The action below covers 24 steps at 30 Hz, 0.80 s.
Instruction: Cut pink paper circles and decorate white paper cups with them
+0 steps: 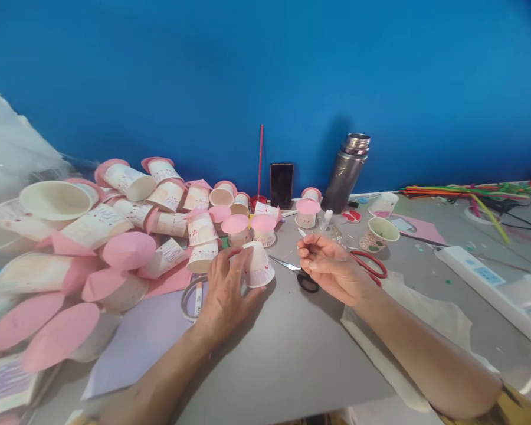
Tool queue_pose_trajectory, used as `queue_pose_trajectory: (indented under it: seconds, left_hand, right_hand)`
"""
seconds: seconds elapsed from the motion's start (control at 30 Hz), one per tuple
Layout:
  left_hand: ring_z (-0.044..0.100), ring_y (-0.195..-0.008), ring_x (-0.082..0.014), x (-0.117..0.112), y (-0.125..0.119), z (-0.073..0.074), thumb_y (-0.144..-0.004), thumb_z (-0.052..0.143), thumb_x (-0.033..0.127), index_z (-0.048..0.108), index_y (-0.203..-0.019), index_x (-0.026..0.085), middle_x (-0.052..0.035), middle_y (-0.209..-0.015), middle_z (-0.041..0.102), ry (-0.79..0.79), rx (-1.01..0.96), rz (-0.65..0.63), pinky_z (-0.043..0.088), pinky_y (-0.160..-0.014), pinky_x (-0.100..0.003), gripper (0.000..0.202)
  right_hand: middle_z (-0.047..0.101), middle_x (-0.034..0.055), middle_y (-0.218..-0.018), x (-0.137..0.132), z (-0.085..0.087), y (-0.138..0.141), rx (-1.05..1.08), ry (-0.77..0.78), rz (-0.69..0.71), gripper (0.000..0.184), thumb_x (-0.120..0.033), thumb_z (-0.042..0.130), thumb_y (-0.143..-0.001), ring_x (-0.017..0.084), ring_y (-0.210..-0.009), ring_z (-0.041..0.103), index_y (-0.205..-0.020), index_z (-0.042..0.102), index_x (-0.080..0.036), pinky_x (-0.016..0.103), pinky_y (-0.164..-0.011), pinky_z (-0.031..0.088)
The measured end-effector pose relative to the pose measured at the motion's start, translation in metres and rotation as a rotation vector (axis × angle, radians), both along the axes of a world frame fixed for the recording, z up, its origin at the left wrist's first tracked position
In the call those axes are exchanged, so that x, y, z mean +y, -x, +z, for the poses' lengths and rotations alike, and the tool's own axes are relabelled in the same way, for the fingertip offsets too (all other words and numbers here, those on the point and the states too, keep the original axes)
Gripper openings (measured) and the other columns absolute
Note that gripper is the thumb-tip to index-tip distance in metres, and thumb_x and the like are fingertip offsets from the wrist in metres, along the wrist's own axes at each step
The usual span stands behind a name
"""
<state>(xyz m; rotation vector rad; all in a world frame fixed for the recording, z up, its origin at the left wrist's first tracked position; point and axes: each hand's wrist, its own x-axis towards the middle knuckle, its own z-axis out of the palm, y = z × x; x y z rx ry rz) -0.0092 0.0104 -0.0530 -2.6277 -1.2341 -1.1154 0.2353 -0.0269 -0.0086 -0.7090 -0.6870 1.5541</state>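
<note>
My left hand [225, 289] is closed round the side of a white paper cup [261, 268] with small printed marks. The cup stands rim down, slightly tilted, just above or on the table. To its right my right hand [330, 264] is raised, thumb and fingertips pinched together. A small white pointed tip [301, 234] shows at those fingertips; whether they hold it is unclear. Black-handled scissors [307, 280] lie between the hands, and red-handled scissors [374, 265] lie beyond my right wrist. Behind the cup stand cups with pink paper discs [264, 222] on top.
Many paper cups with pink discs [128, 250] are piled at left, beside purple paper [137, 342] and a tape roll [186, 298]. A phone [282, 185] and a metal flask [346, 174] stand by the blue wall. A power strip [491, 289] and cloth [425, 319] lie at right.
</note>
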Motion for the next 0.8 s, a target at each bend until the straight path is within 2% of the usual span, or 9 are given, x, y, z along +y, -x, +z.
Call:
queue_pose_trajectory:
  seconds: [0.13, 0.23, 0.4, 0.5, 0.57, 0.63, 0.7, 0.73, 0.8]
  left_hand:
    - [0.054, -0.125, -0.0360, 0.000, -0.004, 0.010, -0.084, 0.073, 0.025, 0.037, -0.148, 0.024, -0.0158, -0.135, 0.051, 0.005, 0.029, -0.033, 0.051, -0.102, -0.057, 0.073]
    - [0.054, -0.123, -0.0369, 0.003, -0.004, 0.014, -0.087, 0.071, 0.027, 0.039, -0.146, 0.020, -0.0182, -0.134, 0.053, -0.062, 0.102, -0.077, 0.051, -0.100, -0.058, 0.067]
    - [0.056, -0.122, -0.0355, 0.011, 0.003, 0.004, -0.091, 0.068, 0.030, 0.041, -0.146, 0.023, -0.0171, -0.134, 0.054, -0.097, 0.116, -0.047, 0.051, -0.100, -0.055, 0.062]
    - [0.056, -0.124, -0.0360, 0.016, 0.008, 0.000, -0.090, 0.069, 0.030, 0.040, -0.147, 0.025, -0.0164, -0.134, 0.054, -0.073, 0.037, -0.008, 0.050, -0.103, -0.057, 0.065]
    - [0.054, -0.128, -0.0361, 0.017, 0.011, 0.001, -0.088, 0.072, 0.031, 0.040, -0.148, 0.025, -0.0169, -0.136, 0.054, -0.050, -0.044, 0.017, 0.049, -0.106, -0.058, 0.068]
    - [0.054, -0.131, -0.0355, 0.016, 0.012, 0.003, -0.085, 0.076, 0.031, 0.040, -0.148, 0.025, -0.0166, -0.139, 0.055, -0.008, -0.129, 0.026, 0.049, -0.108, -0.056, 0.072]
    - [0.056, -0.132, -0.0343, 0.014, 0.012, 0.005, -0.083, 0.077, 0.028, 0.040, -0.147, 0.025, -0.0156, -0.142, 0.056, 0.060, -0.202, 0.023, 0.049, -0.109, -0.055, 0.074]
    - [0.056, -0.133, -0.0337, 0.012, 0.011, 0.006, -0.083, 0.076, 0.026, 0.040, -0.147, 0.025, -0.0151, -0.143, 0.057, 0.107, -0.236, 0.022, 0.049, -0.110, -0.054, 0.074]
    - [0.054, -0.137, -0.0327, 0.009, 0.010, 0.008, -0.081, 0.072, 0.021, 0.040, -0.147, 0.025, -0.0144, -0.147, 0.056, 0.229, -0.310, 0.006, 0.047, -0.112, -0.054, 0.073]
  right_hand:
    - [0.063, 0.0009, -0.097, 0.002, -0.005, -0.002, -0.009, 0.002, 0.033, 0.039, -0.004, 0.086, -0.055, 0.009, -0.084, 0.054, -0.088, 0.074, -0.021, 0.019, -0.069, 0.047]
    - [0.063, 0.0006, -0.097, 0.003, -0.010, -0.001, -0.025, 0.008, 0.056, 0.039, -0.007, 0.091, -0.056, 0.009, -0.082, 0.053, -0.088, 0.073, -0.021, 0.018, -0.069, 0.046]
    - [0.064, -0.0005, -0.091, 0.006, -0.017, 0.000, -0.079, 0.038, 0.048, 0.033, -0.012, 0.093, -0.062, 0.008, -0.074, 0.053, -0.087, 0.074, -0.022, 0.020, -0.066, 0.046]
    - [0.068, 0.0008, -0.093, 0.007, -0.020, -0.002, -0.091, 0.020, 0.060, 0.022, -0.013, 0.090, -0.063, 0.009, -0.072, 0.055, -0.072, 0.071, -0.020, 0.022, -0.064, 0.047]
    - [0.068, 0.0009, -0.082, 0.006, -0.021, -0.003, -0.076, -0.010, 0.127, 0.019, -0.020, 0.088, -0.068, 0.010, -0.065, 0.055, -0.069, 0.070, -0.019, 0.024, -0.060, 0.046]
    - [0.060, -0.0030, -0.061, 0.004, -0.022, -0.004, -0.095, -0.030, 0.238, 0.016, -0.032, 0.083, -0.077, 0.009, -0.050, 0.046, -0.079, 0.072, -0.020, 0.023, -0.050, 0.040]
    - [0.049, -0.0074, -0.045, 0.001, -0.024, -0.003, -0.224, -0.030, 0.306, 0.020, -0.040, 0.073, -0.088, 0.007, -0.038, 0.032, -0.084, 0.071, -0.020, 0.022, -0.043, 0.031]
    - [0.051, -0.0066, -0.046, -0.001, -0.025, -0.002, -0.329, -0.033, 0.296, 0.022, -0.040, 0.070, -0.091, 0.007, -0.038, 0.032, -0.083, 0.070, -0.020, 0.022, -0.043, 0.030]
    - [0.064, -0.0002, -0.061, -0.002, -0.028, 0.001, -0.558, -0.057, 0.225, 0.021, -0.038, 0.068, -0.091, 0.009, -0.044, 0.043, -0.081, 0.067, -0.019, 0.024, -0.046, 0.034]
